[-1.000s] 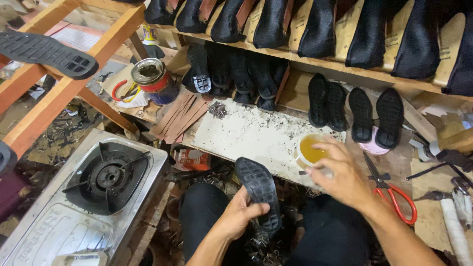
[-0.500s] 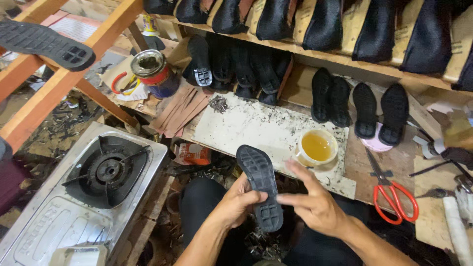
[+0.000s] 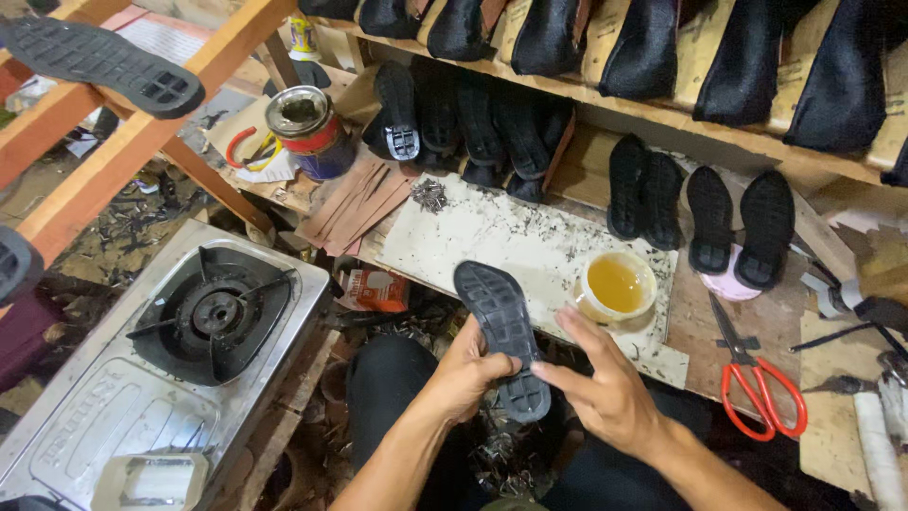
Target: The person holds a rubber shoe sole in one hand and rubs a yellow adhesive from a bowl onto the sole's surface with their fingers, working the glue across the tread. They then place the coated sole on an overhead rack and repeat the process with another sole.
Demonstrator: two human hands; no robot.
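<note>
Both hands now meet on the black shoe sole (image 3: 501, 336), my right hand (image 3: 605, 393) back from the cup of yellow glue (image 3: 615, 284). My left hand (image 3: 468, 369) grips its edge; the right, fingers spread, touches the heel. It looks light and bendy, best held by the rims, above my lap, near the scuffed table (image 3: 492, 237).

Left hand (image 3: 468, 364) curled, gripping; right hand (image 3: 605, 393) fingers extended.
</note>
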